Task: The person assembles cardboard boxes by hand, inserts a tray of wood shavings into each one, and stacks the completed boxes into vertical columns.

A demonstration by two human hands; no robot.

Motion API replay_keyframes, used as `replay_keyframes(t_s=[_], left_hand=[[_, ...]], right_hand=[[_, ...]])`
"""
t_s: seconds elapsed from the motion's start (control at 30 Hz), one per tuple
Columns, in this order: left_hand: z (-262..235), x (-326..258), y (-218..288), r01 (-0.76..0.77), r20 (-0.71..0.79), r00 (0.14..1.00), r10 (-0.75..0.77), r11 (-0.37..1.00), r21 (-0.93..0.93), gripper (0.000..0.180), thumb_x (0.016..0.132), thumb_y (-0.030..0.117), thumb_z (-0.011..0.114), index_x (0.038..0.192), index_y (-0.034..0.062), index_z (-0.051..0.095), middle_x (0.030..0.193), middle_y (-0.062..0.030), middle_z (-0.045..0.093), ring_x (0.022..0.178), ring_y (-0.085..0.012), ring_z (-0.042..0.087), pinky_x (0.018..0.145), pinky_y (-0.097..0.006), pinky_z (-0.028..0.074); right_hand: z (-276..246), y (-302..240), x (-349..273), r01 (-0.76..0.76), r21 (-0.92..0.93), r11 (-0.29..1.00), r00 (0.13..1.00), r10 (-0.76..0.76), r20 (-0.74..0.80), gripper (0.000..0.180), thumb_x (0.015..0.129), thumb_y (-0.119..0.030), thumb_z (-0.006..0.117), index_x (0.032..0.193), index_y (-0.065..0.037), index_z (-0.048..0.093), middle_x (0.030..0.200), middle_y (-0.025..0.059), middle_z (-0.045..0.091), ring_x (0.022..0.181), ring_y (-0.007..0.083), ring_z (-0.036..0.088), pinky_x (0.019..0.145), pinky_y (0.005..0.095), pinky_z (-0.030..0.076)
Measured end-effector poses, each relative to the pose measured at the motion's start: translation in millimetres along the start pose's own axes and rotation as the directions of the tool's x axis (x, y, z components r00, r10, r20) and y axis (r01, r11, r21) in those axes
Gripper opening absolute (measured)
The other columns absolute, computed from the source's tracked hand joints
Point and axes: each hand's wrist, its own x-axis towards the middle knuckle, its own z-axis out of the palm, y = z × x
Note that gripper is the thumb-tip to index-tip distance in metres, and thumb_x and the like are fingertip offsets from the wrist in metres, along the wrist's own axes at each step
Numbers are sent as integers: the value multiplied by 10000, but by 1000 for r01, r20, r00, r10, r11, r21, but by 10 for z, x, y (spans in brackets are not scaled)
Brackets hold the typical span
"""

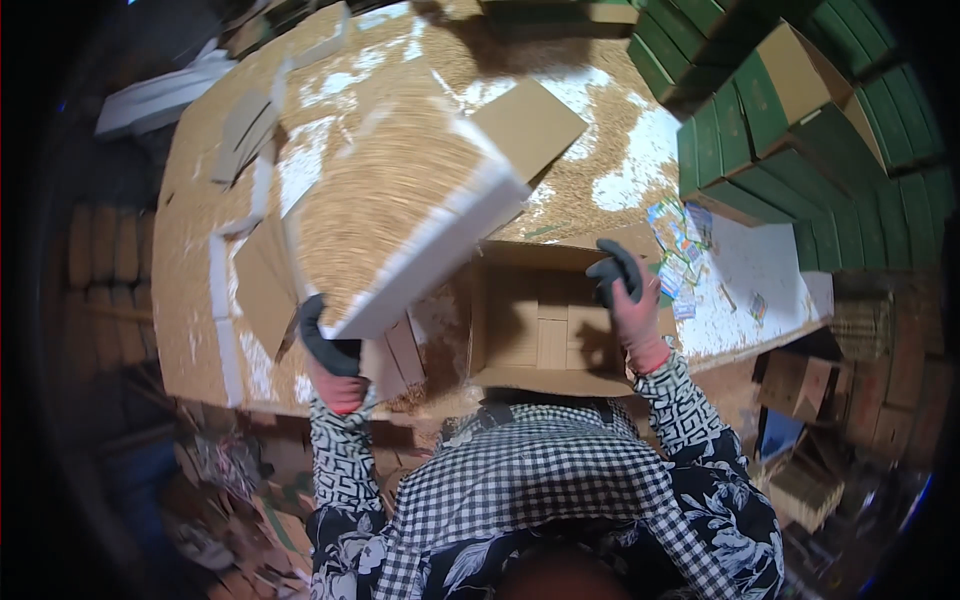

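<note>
A white-sided tray (pixel 440 245), its top covered with small brown pieces, is tilted and smeared by motion above the table. My left hand (pixel 335 355), in a pink and dark grey glove, grips its near corner. To the right of it an open cardboard box (pixel 510 335) stands at the table's front edge, with bare cardboard showing inside. My right hand (pixel 632 310), gloved the same way, is over the box's right side, fingers bent but apart, with nothing in it. Whether it touches the box's flap, I cannot tell.
Brown pieces lie scattered over the white table (pixel 635 165). A flat cardboard piece (pixel 530 125) lies beyond the box. Small colourful packets (pixel 680 255) are strewn at the right, near stacked green boxes (pixel 770 130). More cartons (pixel 805 385) stand lower right.
</note>
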Motion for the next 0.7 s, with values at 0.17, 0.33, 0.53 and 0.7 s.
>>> replay_keyframes(t_s=[0.17,0.33,0.53,0.7], left_hand=[[809,-374,236,488,252,865,-434,844,-224,478,801,190,533,1229,-10,458,1120,-146,570,1032,-236,567,935,-331,438],[577,-430,-496,-475,527,830,181,725,500,498,743,218,657,1169,16,496,1253,-182,458,1127,-338,484,958,-394,396],[597,-305,-812,375,276,863,-423,903,211,547,873,337,558,1306,39,405,1238,-178,479,1158,-261,445,992,-364,340],[908,-419,-394,507,281,816,-505,859,70,498,936,377,424,1247,-12,436,1145,-94,531,1009,-162,493,889,-266,384]], right_hand=[[-351,-345,319,-510,817,270,845,334,417,726,879,-549,442,1361,-19,320,1167,157,532,1065,234,533,921,298,419],[-549,-919,41,-332,369,868,941,280,189,667,794,-235,620,1349,3,337,1240,126,483,1065,189,522,896,295,436],[-874,-880,-588,-435,387,813,899,414,143,703,757,-225,616,1365,-23,325,1219,139,507,1060,216,548,869,321,482],[-368,-1260,-646,-300,530,793,929,369,-27,850,684,-211,685,1405,-55,262,1308,122,424,1095,217,525,838,319,508]])
